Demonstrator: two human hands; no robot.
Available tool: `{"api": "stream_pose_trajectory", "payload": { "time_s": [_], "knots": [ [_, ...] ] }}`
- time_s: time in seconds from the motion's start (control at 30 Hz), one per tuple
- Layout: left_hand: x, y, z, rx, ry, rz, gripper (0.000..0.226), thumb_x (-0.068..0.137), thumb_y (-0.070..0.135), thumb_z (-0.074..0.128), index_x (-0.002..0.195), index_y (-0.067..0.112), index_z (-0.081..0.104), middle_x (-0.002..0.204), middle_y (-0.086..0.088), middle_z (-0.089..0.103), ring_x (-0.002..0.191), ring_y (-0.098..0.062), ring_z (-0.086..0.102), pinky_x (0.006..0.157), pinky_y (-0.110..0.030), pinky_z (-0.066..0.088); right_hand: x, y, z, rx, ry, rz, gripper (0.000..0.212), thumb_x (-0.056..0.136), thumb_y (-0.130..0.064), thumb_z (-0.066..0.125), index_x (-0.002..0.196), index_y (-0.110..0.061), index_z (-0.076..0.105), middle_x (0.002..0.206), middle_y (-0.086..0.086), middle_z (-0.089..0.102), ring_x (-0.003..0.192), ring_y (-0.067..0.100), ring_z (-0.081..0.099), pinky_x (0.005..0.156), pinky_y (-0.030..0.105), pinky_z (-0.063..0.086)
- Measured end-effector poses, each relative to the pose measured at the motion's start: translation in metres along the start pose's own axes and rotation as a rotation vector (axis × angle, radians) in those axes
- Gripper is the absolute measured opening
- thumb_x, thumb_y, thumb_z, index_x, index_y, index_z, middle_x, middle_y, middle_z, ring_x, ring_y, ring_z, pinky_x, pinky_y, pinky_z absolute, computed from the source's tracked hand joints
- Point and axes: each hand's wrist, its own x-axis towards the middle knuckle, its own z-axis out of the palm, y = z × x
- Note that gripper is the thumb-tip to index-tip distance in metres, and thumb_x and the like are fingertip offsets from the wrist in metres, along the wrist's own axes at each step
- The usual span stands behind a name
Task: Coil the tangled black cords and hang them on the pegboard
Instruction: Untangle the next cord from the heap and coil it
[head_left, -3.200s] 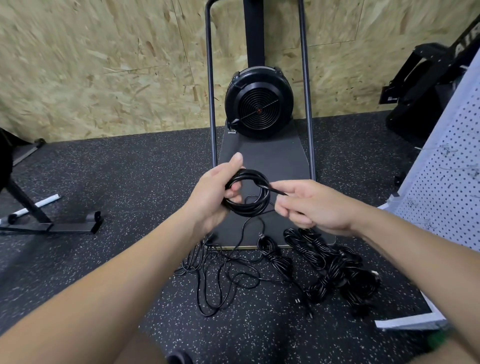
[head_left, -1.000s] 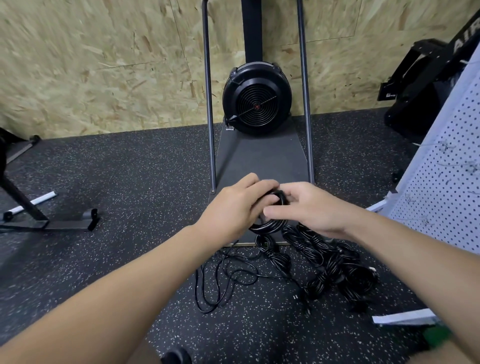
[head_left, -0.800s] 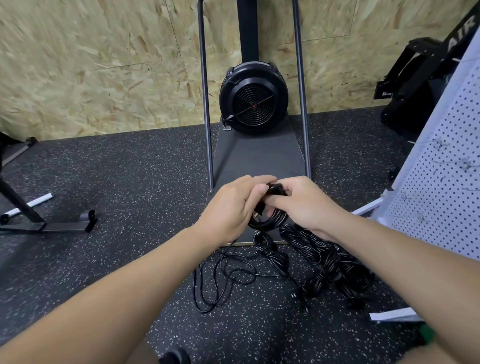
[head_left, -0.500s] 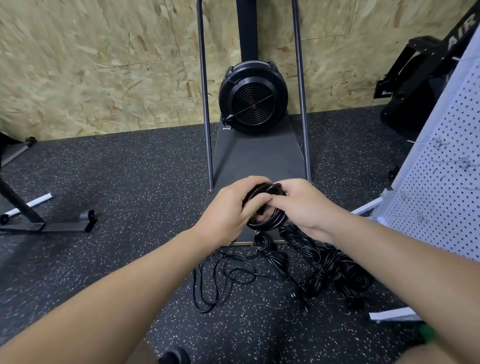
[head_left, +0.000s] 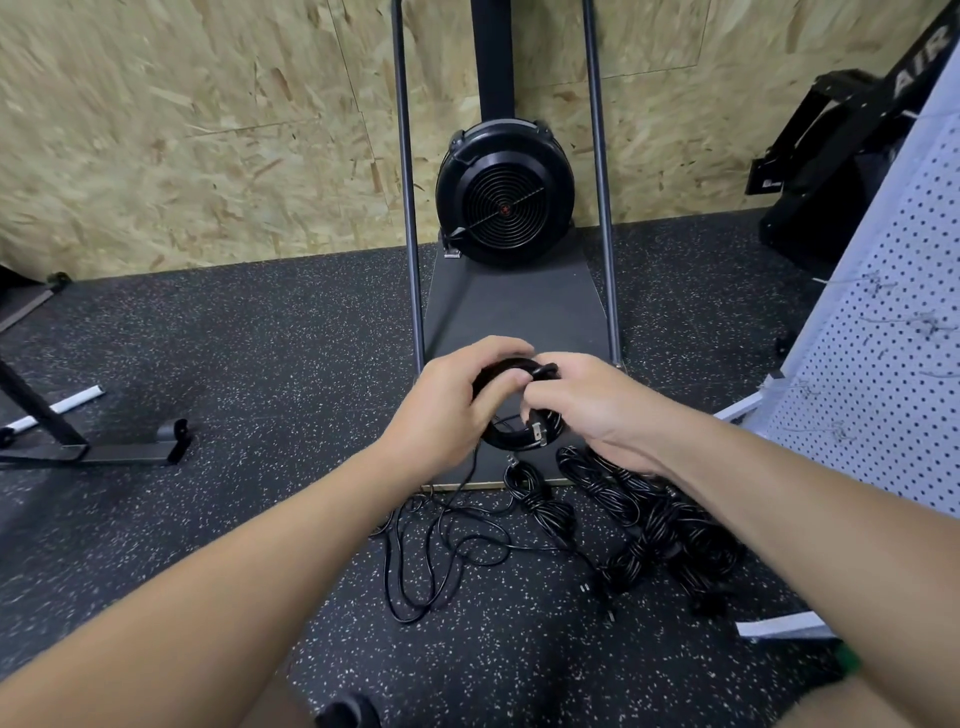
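there, coil (head_left: 522, 436) face-on, plug (head_left: 536, 431) downward

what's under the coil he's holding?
Below the coiled cord: the machine's dark base plate, and nearer, bundled cords on the floor. Both hands hide the coil's upper part.

Your view is evenly lit, soft and diffuse, no glare. Only faint shadows fall on the speckled black rubber floor (head_left: 234, 364). Wide-angle bending curves the frame edges. The tan chipboard wall (head_left: 182, 130) smears slightly at left; centre stays sharp.
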Motion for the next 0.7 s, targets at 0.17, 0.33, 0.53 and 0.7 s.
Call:
{"api": "stream_pose_trajectory", "payload": {
  "time_s": [0.17,0.33,0.53,0.7],
  "knots": [
    [0.001,0.012,0.013,-0.315,0.118,-0.191,0.022,0.106,0.019,0.074,0.128,0.021,0.075,0.08,0.0,0.078,0.072,-0.008,0.071,0.077,-0.023,0.053,0.003,0.006,-0.007,0.154,-0.215,0.218,0.019,0.096,0.002,0.057,0.104,-0.012,0.068,0.1,0.01,0.069,0.085,0.019,0.067,0.083,0.044,0.059],
    [0.01,0.013,0.029,-0.635,0.181,-0.33,0.051,0.097,0.023,0.085,0.143,0.031,0.064,0.083,-0.028,0.073,0.066,-0.03,0.065,0.068,-0.044,0.06,0.003,0.011,-0.025,0.243,-0.363,0.277,0.034,0.102,0.006,0.058,0.135,0.001,0.064,0.128,0.011,0.073,0.117,0.026,0.07,0.116,0.059,0.052],
    [0.019,0.003,0.042,-0.753,0.062,-0.421,0.037,0.102,0.018,0.079,0.137,0.015,0.07,0.088,-0.019,0.072,0.077,-0.025,0.066,0.074,-0.032,0.061,0.001,0.015,-0.038,0.125,-0.141,0.236,0.032,0.103,-0.004,0.067,0.134,-0.006,0.071,0.124,0.013,0.081,0.122,0.029,0.076,0.098,0.046,0.063],
    [0.025,-0.009,0.054,-0.716,-0.055,-0.496,0.026,0.103,0.023,0.078,0.128,0.021,0.079,0.11,-0.007,0.079,0.098,-0.014,0.069,0.098,-0.039,0.056,0.001,0.024,-0.063,0.086,0.013,0.217,0.022,0.103,-0.004,0.07,0.125,-0.004,0.073,0.116,0.017,0.082,0.106,0.029,0.082,0.089,0.042,0.066]
  ]
}}
